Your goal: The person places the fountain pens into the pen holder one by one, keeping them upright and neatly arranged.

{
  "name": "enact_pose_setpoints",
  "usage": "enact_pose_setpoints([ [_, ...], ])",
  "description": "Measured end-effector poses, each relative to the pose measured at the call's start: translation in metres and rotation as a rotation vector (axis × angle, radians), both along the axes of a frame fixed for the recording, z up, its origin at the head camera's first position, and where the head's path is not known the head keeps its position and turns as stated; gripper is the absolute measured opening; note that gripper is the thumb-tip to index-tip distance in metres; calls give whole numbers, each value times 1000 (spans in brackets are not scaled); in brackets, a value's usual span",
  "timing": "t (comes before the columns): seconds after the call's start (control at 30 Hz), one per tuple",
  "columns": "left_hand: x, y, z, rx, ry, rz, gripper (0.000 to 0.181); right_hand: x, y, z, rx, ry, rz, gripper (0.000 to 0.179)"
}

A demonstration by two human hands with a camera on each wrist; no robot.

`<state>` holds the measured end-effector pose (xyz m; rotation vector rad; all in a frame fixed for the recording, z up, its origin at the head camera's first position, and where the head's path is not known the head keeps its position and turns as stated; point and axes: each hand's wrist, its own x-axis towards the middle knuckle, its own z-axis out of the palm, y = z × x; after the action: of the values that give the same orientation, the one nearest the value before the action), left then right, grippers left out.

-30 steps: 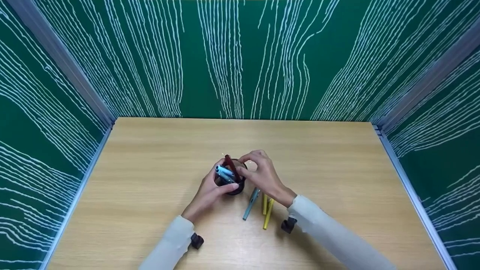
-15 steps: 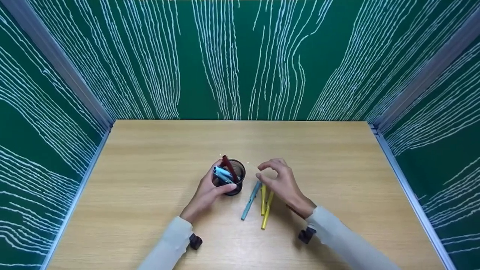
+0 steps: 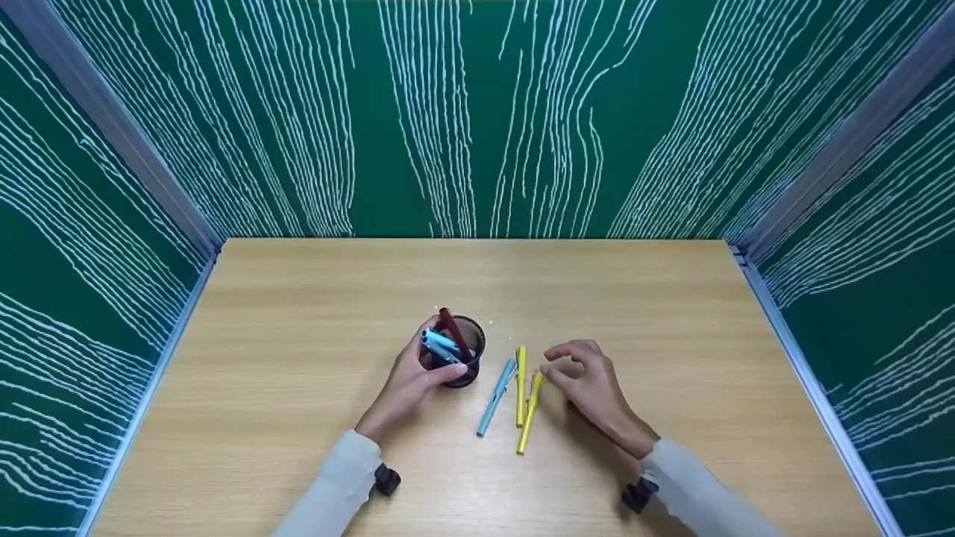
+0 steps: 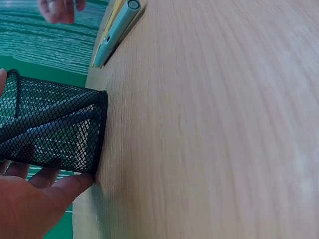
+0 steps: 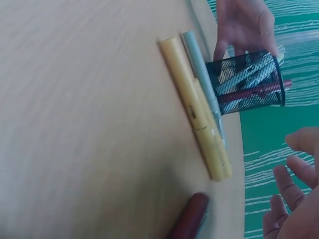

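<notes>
My left hand point(image 3: 406, 380) grips a black mesh pen cup point(image 3: 475, 334), its fingers wrapped round the side and the thumb at the near rim. In the cup lean a dark red pen point(image 3: 453, 332) and light blue pens point(image 3: 440, 344). My right hand point(image 3: 597, 388) hovers with loosely bent fingers beside two yellow pens point(image 3: 521, 395) and holds nothing; its fingertips are close to the nearer yellow pen. A light blue pen point(image 3: 495, 399) lies between them and the cup. The right wrist view shows another dark red pen point(image 5: 189, 219) on the table, hidden by my hand in the head view.
The wooden table point(image 3: 336, 291) is enclosed by green panels point(image 3: 500, 119) with wavy white lines at the back and both sides. Metal rails point(image 3: 813, 395) run along its side edges.
My right hand has left the cup and moved right and toward me, past the loose pens, uncovering the tops of the yellow ones. My left hand still holds the cup in place.
</notes>
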<state>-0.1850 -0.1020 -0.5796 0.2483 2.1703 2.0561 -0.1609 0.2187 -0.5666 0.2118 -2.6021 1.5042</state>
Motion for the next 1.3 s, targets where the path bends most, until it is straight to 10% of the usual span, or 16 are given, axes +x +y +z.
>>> enact_pose_setpoints([
  [0.33, 2, 0, -2, 22, -3, -11, 98, 20, 20, -19, 17, -47, -37, 18],
  [0.37, -5, -3, -19, 29, 23, -18, 99, 23, 22, -21, 21, -55, -40, 18],
  [0.53, -5, -4, -21, 12, 49, -19, 98, 34, 31, -31, 17, -75, -58, 19],
  [0.6, 1, -1, -4, 2, 30, -8, 96, 37, 34, -34, 18, -78, -68, 19],
  [1.3, 0, -1, 1, -22, -5, 18, 96, 58, 56, -49, 112, -30, -78, 27],
])
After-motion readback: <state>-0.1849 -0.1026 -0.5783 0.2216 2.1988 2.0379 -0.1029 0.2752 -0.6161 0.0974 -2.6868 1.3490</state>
